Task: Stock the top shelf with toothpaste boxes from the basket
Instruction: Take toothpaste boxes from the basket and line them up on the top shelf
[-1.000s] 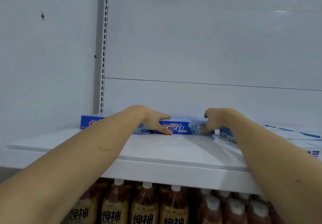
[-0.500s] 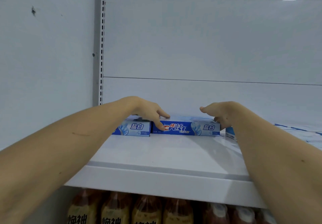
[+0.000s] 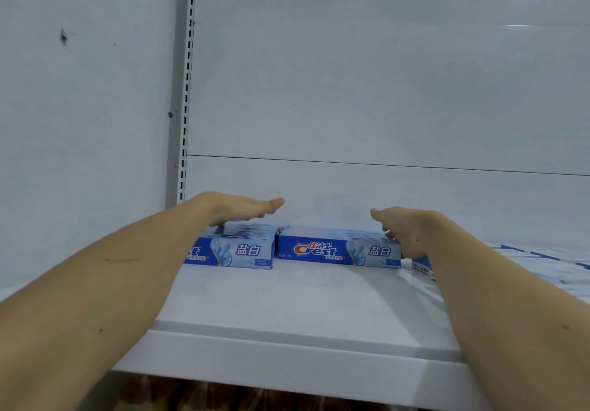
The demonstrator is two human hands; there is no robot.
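Shelf, white metal top shelf (image 3: 287, 308), carries the stock | boxes: two blue cardboard toothpaste boxes (image 3: 338, 249) end to end near the back panel, faces outward, likely for display; more lie right | hands: left hand (image 3: 236, 211) flat, fingers straight above left box; right hand (image 3: 405, 230) curled round right box's end, seemingly squaring the row
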